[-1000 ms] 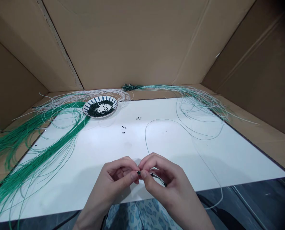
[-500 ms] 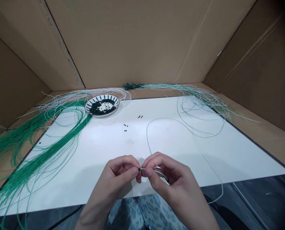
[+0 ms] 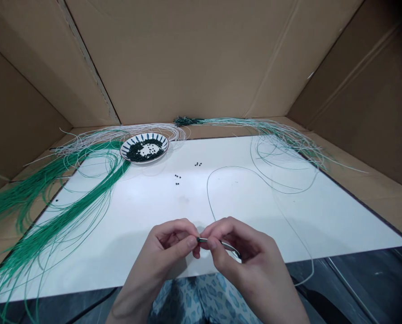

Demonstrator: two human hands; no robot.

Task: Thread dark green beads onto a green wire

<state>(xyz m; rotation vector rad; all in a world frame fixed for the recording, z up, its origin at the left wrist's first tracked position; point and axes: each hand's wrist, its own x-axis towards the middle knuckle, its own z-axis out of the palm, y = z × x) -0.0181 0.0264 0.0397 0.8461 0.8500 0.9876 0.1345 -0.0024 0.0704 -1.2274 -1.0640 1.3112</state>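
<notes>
Pinching beaded cord (image 3: 204,240) with left fingers (image 3: 189,243) and right fingers (image 3: 213,244); loose beads (image 3: 177,183), plate (image 3: 151,136) ahead; green strands (image 3: 75,207) leftward.

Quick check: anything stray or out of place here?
One dark bead sits alone near the left edge of the white board, apart from the plate and the other loose beads. A pale strand also droops past the near edge.

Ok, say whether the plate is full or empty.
Partly full: dark beads cover much of the plate, but its white middle shows.
</notes>
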